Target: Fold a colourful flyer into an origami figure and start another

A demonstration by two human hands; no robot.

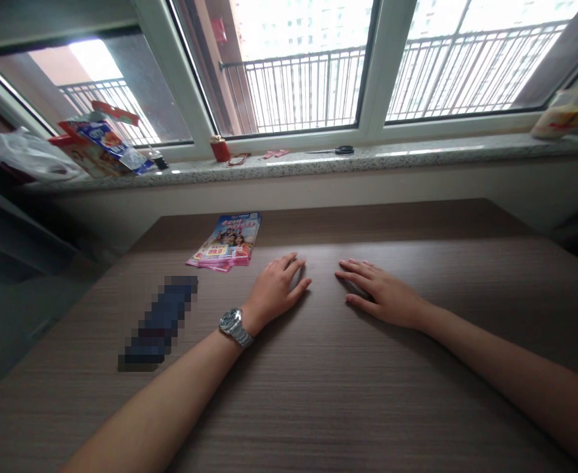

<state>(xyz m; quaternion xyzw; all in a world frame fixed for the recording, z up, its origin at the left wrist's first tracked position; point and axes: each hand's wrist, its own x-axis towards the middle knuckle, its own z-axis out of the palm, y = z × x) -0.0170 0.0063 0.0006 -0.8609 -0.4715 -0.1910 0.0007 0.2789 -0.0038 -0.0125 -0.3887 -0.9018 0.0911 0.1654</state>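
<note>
Palm down on the brown wooden table (318, 381) rests my left hand (276, 289), its fingers stretched out and holding nothing. A silver wristwatch (236, 325) is on that wrist. My right hand (380, 292) also lies flat on the table, fingers spread and empty, a short gap to the right of the left one. Nearest to my left hand is a stack of colourful printed leaflets (227, 242), beyond it and to the left. Left of my left forearm lies a dark blue oblong thing (159, 322), blurred by pixels, so its kind is hidden.
Behind the table runs a speckled stone windowsill (279, 167). On it are a white plastic bag (30, 154), snack packets (106, 144), a small red container (220, 149), scissors (341, 150) and a clear-topped container (567, 113). Windows rise above the sill.
</note>
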